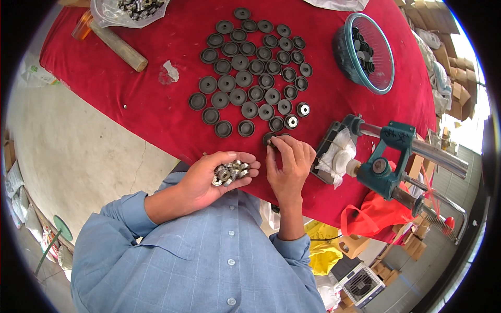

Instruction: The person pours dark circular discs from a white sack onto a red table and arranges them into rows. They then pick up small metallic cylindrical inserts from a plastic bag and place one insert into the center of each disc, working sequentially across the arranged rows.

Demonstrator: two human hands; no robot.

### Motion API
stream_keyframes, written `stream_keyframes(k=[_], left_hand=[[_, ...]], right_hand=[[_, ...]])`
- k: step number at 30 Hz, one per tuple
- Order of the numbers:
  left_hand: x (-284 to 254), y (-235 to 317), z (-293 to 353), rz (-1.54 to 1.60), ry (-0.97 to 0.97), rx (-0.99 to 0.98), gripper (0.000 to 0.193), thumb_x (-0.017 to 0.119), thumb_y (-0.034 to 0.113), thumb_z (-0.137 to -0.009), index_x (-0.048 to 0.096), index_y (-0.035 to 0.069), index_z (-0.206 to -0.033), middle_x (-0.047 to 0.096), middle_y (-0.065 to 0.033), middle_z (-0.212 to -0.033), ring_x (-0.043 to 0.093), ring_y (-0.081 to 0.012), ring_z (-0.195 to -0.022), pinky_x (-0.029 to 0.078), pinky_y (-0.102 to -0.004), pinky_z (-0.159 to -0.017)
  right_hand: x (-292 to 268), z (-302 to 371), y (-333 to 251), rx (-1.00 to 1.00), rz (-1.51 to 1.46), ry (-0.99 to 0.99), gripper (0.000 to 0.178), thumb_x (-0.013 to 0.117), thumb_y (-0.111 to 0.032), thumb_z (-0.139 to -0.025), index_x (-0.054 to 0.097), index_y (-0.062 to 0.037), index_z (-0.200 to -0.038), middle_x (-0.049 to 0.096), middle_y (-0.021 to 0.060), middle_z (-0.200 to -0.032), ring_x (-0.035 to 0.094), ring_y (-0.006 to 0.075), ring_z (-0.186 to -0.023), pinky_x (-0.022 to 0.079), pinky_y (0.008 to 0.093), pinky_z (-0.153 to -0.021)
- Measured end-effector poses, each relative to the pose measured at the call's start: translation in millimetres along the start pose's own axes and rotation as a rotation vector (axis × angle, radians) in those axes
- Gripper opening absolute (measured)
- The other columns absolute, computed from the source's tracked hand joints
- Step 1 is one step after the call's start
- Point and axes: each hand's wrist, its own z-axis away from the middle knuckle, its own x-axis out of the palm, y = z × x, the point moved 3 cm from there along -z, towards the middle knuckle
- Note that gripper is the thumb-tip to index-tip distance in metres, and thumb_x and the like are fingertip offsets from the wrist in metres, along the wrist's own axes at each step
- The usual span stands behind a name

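Observation:
My left hand (206, 175) is cupped palm up in front of my shirt and holds a pile of small metal ball bearings (227, 174). At the near edge of the laid-out parts, my right hand (288, 164) is closed, its fingertips down on a round black cap (268, 139). Whatever sits between those fingertips is hidden. Beyond my hands, many round black caps (243, 79) lie spread on the red cloth. Two of them, just past my right hand, have a shiny bearing (291, 122) seated in the middle.
A green hand press (383, 166) stands to the right, white plastic wrapped about its base. A clear bowl (389, 62) with black parts is at the far right. Far left, a bag of metal parts (107, 13) lies near a wooden stick (119, 46). The red cloth (151, 99) covers the table.

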Motion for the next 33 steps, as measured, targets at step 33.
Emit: stream_keyframes(k=[33], left_hand=[[-11.8,7.0,0.9,0.177,-0.099,0.071,0.045,0.046,0.022,-0.111,0.057,-0.005,-0.145,0.062,-0.0207,-0.146,0.061,-0.0303,-0.137,0.053,-0.0481,-0.116]], right_hand=[[-1.6,15.8,-59.9,-0.066,-0.148,-0.137,0.038,0.085,-0.012,-0.080,0.075,-0.0115,-0.116,0.072,0.0016,-0.113,0.066,0.0216,-0.098,0.044,0.0384,-0.089]])
